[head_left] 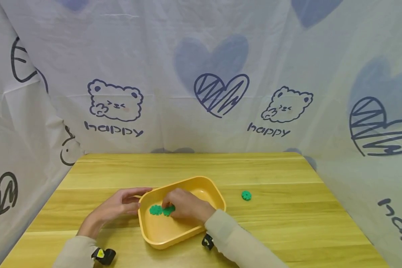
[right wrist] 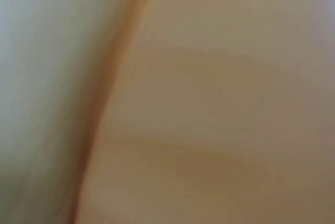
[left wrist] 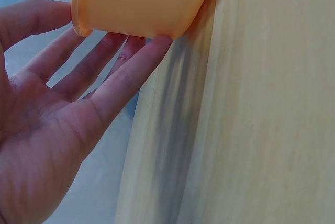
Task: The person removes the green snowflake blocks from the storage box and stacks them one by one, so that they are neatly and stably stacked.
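Yellow box (head_left: 164, 230) sits on the table (head_left: 281, 223), near the side where the person is, with white cloth (head_left: 164, 74) hanging all around behind. The cloth is the biggest thing, and it has blue hearts, fluffy bear faces and the word "happy" on it. Next comes the table, which is yellow-brown with wood stripes. The box is turned at a slant and has round corners. Two pale sleeves come in, the left sleeve (head_left: 75, 253) and the right sleeve (head_left: 244, 242). The left hand (head_left: 112, 206) is at the left end of the box; its fingers are spread and mostly straight, and they touch the outside and the rim. The right hand (head_left: 191, 206) is down inside the box, with its fingers bent to pinch a green disc (head_left: 168, 211). The right wrist view is too blurry to show more. A small black gadget (head_left: 104, 256) is by the left wrist. Smallest are the bumpy discs: a second green disc (head_left: 155, 210) lies in the box just beside the pinched one, and a third green disc (head_left: 246, 195) lies on the table, right of the box.
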Motion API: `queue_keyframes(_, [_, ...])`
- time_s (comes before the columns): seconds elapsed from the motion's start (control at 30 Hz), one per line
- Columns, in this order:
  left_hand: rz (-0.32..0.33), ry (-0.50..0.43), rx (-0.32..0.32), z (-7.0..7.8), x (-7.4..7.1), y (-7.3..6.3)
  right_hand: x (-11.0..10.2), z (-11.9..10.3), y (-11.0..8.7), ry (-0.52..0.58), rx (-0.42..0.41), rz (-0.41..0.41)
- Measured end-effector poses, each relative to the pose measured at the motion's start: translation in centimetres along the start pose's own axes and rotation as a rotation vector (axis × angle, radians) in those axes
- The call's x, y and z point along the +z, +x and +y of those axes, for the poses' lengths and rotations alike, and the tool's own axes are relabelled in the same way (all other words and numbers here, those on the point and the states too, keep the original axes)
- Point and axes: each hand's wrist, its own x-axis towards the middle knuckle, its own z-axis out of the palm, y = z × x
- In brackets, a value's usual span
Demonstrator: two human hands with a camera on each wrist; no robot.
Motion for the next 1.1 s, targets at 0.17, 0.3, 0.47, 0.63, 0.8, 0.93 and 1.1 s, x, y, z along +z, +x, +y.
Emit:
queue_keyframes(0.17, [0.011,0.01,-0.015,-0.1,0.1,0.0,0.0,0.0,-0.3,0.008,0.006,0.009])
queue_keyframes(0.3, [0.014,0.011,-0.01,-0.1,0.1,0.0,-0.3,0.1,-0.8,0.024,0.012,0.015])
queue_keyframes(0.47, [0.01,-0.002,0.003,-0.2,0.0,0.0,-0.8,0.4,-1.4,0.064,0.03,0.024])
queue_keyframes(0.63, [0.012,-0.003,0.007,-0.2,0.0,0.0,-1.5,0.5,-2.2,0.123,0.097,0.026])
queue_keyframes(0.8, [0.013,0.0,0.002,-0.3,0.0,-0.1,-2.3,0.8,-2.9,0.175,0.127,0.022])
queue_keyframes(0.93, [0.019,0.005,-0.016,-0.3,0.0,-0.1,-2.8,1.4,-3.6,0.207,0.084,0.031])
queue_keyframes(1.1, [0.023,0.012,-0.012,-0.4,-0.1,0.0,-3.9,2.0,-4.8,0.232,0.057,0.047])
